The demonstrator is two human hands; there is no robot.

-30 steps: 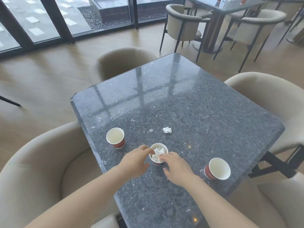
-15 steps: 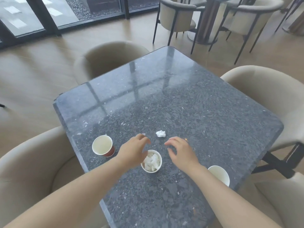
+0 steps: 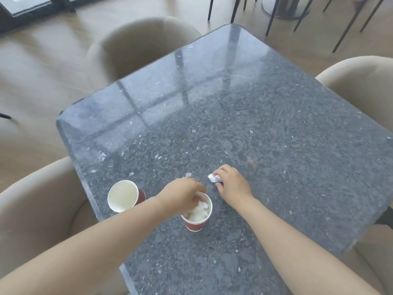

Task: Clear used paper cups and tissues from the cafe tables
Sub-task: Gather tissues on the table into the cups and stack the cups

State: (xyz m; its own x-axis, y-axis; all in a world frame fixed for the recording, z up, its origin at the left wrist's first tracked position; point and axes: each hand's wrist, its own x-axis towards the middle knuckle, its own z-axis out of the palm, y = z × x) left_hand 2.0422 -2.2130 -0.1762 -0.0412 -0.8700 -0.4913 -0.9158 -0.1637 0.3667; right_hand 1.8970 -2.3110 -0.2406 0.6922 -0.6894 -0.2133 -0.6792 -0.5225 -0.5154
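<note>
Since the earlier frame the right hand [image 3: 232, 184] had reached up to the loose tissue [image 3: 213, 178] near the middle of the frame and closed its fingers on it. The left hand [image 3: 182, 193] had dropped onto the full cup [image 3: 196, 211], fingers curled over its far rim and holding it. That cup stood at lower middle, stuffed with white tissue. An empty cup [image 3: 124, 196] stood just to its left, close to the edge of the table [image 3: 276, 124]. No third cup showed in the frame.

The full cup could tip if the left hand pushed down on one side. The tissues inside could spill out if more were jammed in. The left arm passed close by the empty cup, so a bump could knock it off the table.
</note>
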